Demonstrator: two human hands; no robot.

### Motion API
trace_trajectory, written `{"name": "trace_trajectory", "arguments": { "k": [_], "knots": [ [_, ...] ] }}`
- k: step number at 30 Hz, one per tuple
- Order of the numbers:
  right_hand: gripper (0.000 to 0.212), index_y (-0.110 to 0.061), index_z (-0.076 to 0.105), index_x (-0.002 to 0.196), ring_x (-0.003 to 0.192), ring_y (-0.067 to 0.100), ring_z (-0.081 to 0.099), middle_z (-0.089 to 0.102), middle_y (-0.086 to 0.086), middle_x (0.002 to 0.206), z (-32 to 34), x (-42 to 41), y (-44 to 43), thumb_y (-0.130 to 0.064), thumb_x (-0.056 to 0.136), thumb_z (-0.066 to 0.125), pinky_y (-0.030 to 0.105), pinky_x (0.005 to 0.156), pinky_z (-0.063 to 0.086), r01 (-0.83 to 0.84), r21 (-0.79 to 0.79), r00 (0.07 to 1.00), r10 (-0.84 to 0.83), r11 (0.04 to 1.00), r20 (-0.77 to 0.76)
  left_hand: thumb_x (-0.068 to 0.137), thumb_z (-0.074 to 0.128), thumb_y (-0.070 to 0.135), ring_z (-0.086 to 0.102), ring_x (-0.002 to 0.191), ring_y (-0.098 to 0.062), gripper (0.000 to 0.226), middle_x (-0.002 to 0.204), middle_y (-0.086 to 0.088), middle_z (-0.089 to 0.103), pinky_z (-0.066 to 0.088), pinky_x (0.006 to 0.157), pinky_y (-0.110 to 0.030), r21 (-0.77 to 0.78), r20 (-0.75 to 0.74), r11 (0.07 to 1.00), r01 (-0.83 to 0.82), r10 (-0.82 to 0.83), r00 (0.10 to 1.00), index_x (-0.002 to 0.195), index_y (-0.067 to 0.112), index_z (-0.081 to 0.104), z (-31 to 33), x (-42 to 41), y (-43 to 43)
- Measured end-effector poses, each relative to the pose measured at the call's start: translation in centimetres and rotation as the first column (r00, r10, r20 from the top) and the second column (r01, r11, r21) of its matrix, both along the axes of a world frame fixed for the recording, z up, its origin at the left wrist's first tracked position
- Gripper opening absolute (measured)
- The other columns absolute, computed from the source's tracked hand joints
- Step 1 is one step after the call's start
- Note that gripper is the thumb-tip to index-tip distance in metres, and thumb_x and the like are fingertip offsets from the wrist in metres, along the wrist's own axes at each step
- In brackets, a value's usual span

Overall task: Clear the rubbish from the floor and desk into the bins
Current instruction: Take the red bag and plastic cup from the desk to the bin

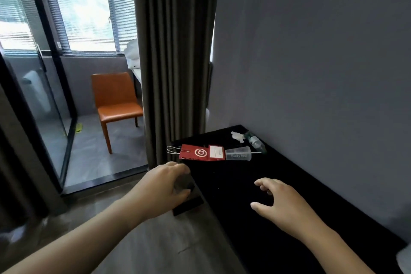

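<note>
Both hands are out over the long black desk (233,240). The left hand (164,187) hovers at its near corner with fingers loosely bent, the right hand (282,202) spread above the top. Ahead, a flat red paper bag (201,152) lies touching a tipped clear plastic cup (238,154). Just beyond are a crumpled white tissue (237,136) and a clear plastic bottle (255,141) on its side. An orange chair (115,98) stands past the dark grey curtain (173,62).
</note>
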State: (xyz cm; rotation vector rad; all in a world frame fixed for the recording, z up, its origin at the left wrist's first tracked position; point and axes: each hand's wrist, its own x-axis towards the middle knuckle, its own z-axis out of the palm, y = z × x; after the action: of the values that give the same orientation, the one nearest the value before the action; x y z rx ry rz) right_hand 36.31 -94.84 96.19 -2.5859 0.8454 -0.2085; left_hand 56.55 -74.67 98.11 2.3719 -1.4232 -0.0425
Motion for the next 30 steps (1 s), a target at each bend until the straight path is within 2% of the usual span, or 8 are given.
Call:
{"name": "trace_trajectory", "arguments": {
  "k": [7,9,14,22,28,30],
  "knots": [
    [0.056,-0.035,0.046,0.135,0.118,0.002,0.049,0.049,-0.016,0.131,-0.5,9.6,-3.4,-0.048,0.083,0.065,0.018,0.091,0.042,0.151,0.034,0.989,-0.15,0.988,-0.015,0.083,0.063,0.037,0.055,0.107,-0.004,0.046,0.12,0.016,0.054,0.035,0.079,-0.007,0.01,0.003,0.99,0.137,-0.137,0.99,0.128,0.033,0.053,-0.1,12.5,-6.0],
    [0.055,-0.036,0.047,0.134,0.118,0.002,0.049,0.049,-0.017,0.129,-1.1,11.7,-4.3,-0.047,0.083,0.065,0.019,0.091,0.042,0.185,0.062,0.983,-0.183,0.981,-0.029,0.082,0.063,0.036,0.056,0.103,-0.006,0.046,0.116,0.015,0.055,0.035,0.076,-0.008,0.006,-0.018,0.986,0.166,-0.165,0.986,0.126,0.035,0.053,-1.0,15.3,-7.8],
    [0.056,-0.036,0.047,0.135,0.117,0.001,0.049,0.049,-0.018,0.127,-2.8,15.7,-7.3,-0.047,0.083,0.065,0.02,0.093,0.043,0.253,0.102,0.966,-0.246,0.962,-0.075,0.08,0.062,0.041,0.054,0.111,-0.005,0.048,0.117,0.016,0.057,0.043,0.089,-0.018,0.067,-0.08,0.971,0.229,-0.223,0.971,0.126,0.034,0.053,-3.7,20.3,-12.5],
    [0.058,-0.033,0.044,0.137,0.116,0.003,0.049,0.048,-0.015,0.13,-5.4,22.3,-17.6,-0.046,0.084,0.066,0.018,0.089,0.039,0.295,0.189,0.955,-0.29,0.936,-0.057,0.08,0.062,0.041,0.06,0.097,-0.007,0.041,0.108,0.012,0.058,0.048,0.085,-0.024,0.1,-0.107,0.967,0.233,-0.222,0.969,0.118,0.029,0.057,-4.8,27.9,-23.0],
    [0.052,-0.031,0.047,0.134,0.114,0.006,0.051,0.048,-0.012,0.122,-7.7,26.9,-26.1,-0.041,0.087,0.065,0.018,0.085,0.039,0.309,0.282,0.951,-0.3,0.908,-0.075,0.083,0.063,0.039,0.055,0.114,-0.009,0.052,0.127,0.011,0.054,0.044,0.098,-0.024,0.18,-0.105,0.954,0.238,-0.222,0.969,0.132,0.026,0.05,-5.7,32.7,-32.1],
    [0.052,-0.029,0.046,0.135,0.112,0.008,0.05,0.048,-0.008,0.126,-9.0,28.3,-28.4,-0.04,0.087,0.065,0.017,0.084,0.039,0.309,0.297,0.951,-0.293,0.903,-0.099,0.084,0.063,0.039,0.054,0.116,-0.008,0.053,0.129,0.011,0.053,0.043,0.098,-0.022,0.2,-0.115,0.947,0.25,-0.231,0.966,0.133,0.026,0.049,-6.8,33.7,-34.6]
  ]
}}
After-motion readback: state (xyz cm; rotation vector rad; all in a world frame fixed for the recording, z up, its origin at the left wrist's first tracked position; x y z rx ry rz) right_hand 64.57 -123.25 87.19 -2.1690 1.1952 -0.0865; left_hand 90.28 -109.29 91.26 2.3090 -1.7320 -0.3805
